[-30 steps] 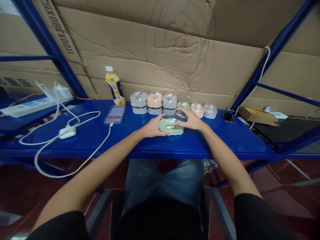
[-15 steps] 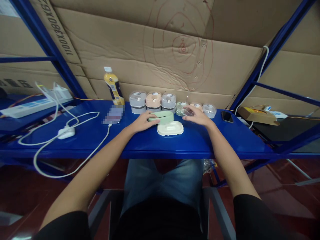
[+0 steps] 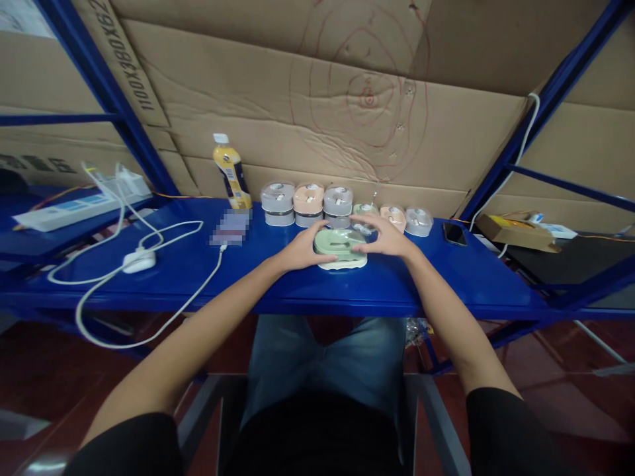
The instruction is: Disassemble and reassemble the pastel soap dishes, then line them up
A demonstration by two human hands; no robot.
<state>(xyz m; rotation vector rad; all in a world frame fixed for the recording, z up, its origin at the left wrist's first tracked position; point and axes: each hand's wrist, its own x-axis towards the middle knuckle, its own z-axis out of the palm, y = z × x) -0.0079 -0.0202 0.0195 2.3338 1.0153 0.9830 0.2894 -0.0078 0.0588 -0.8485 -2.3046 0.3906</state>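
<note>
I have the bottle (image 3: 231, 175) left of the stacked boxes (image 3: 308, 199), the phone (image 3: 454, 233) right, the tub (image 3: 331, 243) nearer, between my left hand (image 3: 300, 251) and right hand (image 3: 387, 238).

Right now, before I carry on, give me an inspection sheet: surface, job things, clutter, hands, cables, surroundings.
Surface: blue table, bare along the front middle.
Job's things: green box with a cream base beneath; behind it, a row of lidded boxes, three taller at left, three lower at right.
Clutter: yellow bottle, blurred-out item, white adapter, dark phone.
Hands: left hand grips the green box's left side; right hand curves at its right, contact unclear.
Cables: white cable loops at left, hanging past the front edge.
Surroundings: cardboard panel behind with red rings drawn; small open carton at right.
</note>
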